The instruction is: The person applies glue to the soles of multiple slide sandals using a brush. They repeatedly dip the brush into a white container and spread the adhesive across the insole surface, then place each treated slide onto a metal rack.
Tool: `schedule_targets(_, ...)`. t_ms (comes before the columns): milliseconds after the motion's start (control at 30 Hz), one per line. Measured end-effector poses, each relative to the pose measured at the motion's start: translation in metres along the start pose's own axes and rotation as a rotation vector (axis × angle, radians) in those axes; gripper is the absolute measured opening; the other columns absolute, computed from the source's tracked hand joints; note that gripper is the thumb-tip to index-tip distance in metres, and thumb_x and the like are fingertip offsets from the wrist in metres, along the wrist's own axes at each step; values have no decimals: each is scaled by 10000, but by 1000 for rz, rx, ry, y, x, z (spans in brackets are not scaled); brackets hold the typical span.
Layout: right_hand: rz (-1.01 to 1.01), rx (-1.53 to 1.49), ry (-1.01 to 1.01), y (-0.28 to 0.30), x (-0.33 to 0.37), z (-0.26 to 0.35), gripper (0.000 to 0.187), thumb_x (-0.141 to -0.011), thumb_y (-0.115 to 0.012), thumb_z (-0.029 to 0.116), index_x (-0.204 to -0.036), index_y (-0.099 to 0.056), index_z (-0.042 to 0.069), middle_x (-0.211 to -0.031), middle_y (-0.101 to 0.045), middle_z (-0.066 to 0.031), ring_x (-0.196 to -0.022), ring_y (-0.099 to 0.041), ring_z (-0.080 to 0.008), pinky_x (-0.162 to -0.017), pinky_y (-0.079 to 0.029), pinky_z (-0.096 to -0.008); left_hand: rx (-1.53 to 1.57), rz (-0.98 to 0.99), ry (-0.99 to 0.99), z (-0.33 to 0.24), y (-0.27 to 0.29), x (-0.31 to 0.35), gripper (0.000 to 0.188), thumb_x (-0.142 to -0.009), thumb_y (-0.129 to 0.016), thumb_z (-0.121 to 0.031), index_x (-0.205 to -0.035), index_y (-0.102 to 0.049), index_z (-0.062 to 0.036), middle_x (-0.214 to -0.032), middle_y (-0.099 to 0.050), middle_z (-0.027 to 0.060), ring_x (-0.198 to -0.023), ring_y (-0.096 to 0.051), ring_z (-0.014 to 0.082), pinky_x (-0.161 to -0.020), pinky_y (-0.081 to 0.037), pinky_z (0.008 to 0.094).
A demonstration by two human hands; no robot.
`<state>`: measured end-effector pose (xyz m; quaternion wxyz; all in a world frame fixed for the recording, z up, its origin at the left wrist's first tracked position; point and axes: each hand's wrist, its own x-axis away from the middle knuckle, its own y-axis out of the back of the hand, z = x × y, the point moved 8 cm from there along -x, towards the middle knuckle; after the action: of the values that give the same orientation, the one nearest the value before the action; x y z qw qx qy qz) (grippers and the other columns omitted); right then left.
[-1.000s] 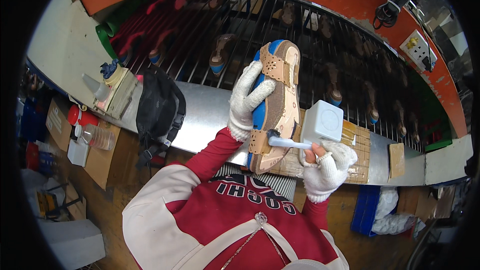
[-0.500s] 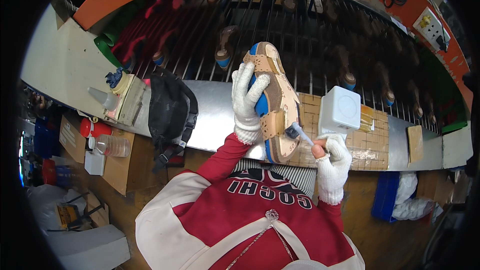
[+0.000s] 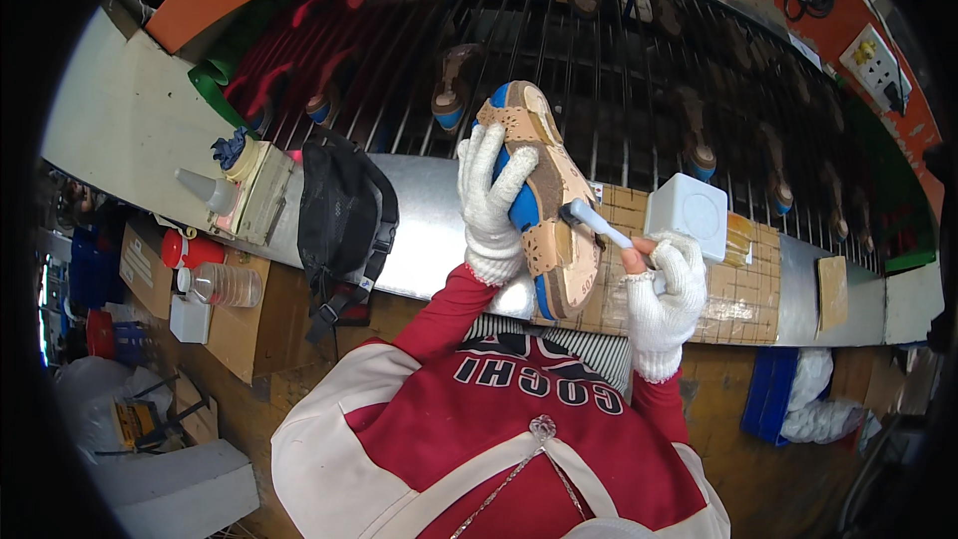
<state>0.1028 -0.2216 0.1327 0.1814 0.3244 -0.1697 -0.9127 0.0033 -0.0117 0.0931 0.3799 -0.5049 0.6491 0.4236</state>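
Observation:
In a white knit glove, my left hand (image 3: pixel 491 202) grips the side of a sandal upper on a blue last (image 3: pixel 559 180), its tan underside turned up and its length slanting from far to near. The fingers wrap round the brown and blue edge. My right hand (image 3: pixel 669 289), also gloved with bare fingertips showing, pinches a pale-handled brush (image 3: pixel 602 227). The dark bristles touch the underside near its middle. Just beyond the right hand stands a white square container (image 3: pixel 689 217) on a taped cardboard sheet (image 3: pixel 738 299).
A rack of metal bars (image 3: pixel 399 90) carries several shoes on lasts. On the metal bench at left lies a black waist bag (image 3: pixel 342 210), beside a grey-nozzled bottle (image 3: pixel 205 190). Lower left are a clear plastic bottle (image 3: pixel 228 285) and a cardboard box (image 3: pixel 239 324). A blue crate (image 3: pixel 768 394) stands lower right.
The brush has moved up along the underside, away from me, and my right hand went with it. My left hand holds the shoe in nearly the same place.

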Motion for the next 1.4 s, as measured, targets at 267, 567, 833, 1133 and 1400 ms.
schedule_targets(267,117,-20,-12,9,18,-8,178,-771,-845,121,-899,-761,29,-918,-662,-89,-914,-602,-263,-807,-460,-366,26,22,37,7,-6,-8,561,-771,-839,-193,-1305,-667,-206,-1460,-549,163,-1380,-488,418,-1169,-334,549)
schedule_targets(567,56,-79,-108,24,26,-8,141,-820,-806,95,-913,-747,7,-880,-643,-85,-850,-591,-227,-749,-452,-338,9,30,62,10,-21,-6,538,-769,-843,-204,-1286,-692,-215,-1455,-563,133,-1366,-508,403,-1158,-355,538)
schedule_targets(833,-102,168,178,29,23,24,178,-734,-858,93,-873,-751,60,-912,-674,-61,-858,-604,-250,-818,-423,-361,85,24,108,11,-20,-6,556,-786,-832,-167,-1316,-667,-202,-1448,-560,137,-1367,-512,376,-1148,-388,507)
schedule_targets(1133,-178,136,216,36,30,24,262,-674,-889,77,-897,-751,68,-874,-676,-57,-826,-622,-250,-829,-442,-385,320,39,178,6,-29,-7,557,-861,-779,-102,-1381,-584,-151,-1466,-501,111,-1362,-516,276,-1140,-467,381)
schedule_targets(1400,-148,123,358,31,26,38,312,-661,-906,100,-939,-767,102,-915,-702,-48,-860,-635,-242,-835,-434,-381,690,58,451,19,-45,6,582,-852,-790,-102,-1391,-570,-115,-1471,-489,120,-1355,-522,257,-1120,-484,367)
